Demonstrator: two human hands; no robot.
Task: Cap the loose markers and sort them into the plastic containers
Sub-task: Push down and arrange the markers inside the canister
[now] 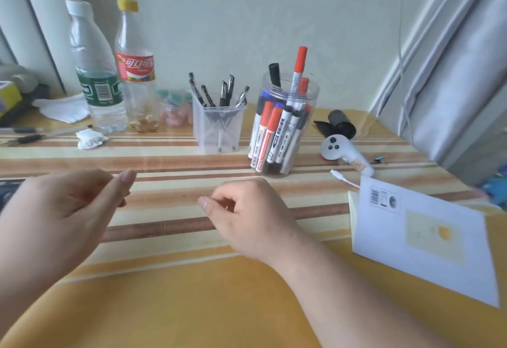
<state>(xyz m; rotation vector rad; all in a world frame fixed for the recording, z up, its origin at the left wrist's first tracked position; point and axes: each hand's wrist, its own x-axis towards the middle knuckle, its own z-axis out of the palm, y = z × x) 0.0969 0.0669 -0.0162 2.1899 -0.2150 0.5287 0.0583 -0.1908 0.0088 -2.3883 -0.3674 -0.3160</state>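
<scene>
- Markers (270,139): all stand capped (red, blue and black caps) inside a round clear jar (312,92), right of centre. No marker shows lying loose on the table (178,292).
- Pens (223,92): black, upright in a square clear container (216,131) just left of the jar; the two containers stand near each other, not touching.
- Left hand (63,210): lower left of the frame, above the striped cloth. Thumb up, fingers loosely curled, nothing in them.
- Right hand (247,216): centre of the frame, in front of the jar and apart from it. Back of the hand is up, fingers loosely bent inward, nothing held.
- Upper left: water bottle (94,73) with a white cap and cola bottle (134,67) with a yellow cap, side by side. A small clear tub (175,111) of pink pieces stands between the cola bottle and the pen container.
- Crumpled tissue (89,139): lies in front of the water bottle.
- Right of the jar: white controller (336,148), with a black roll (340,122) behind it and a white cable (345,179) in front.
- Lower right: white sheet (425,238) with a barcode label, flat on the table.
- Grey curtain (452,59): hangs along the right edge.
</scene>
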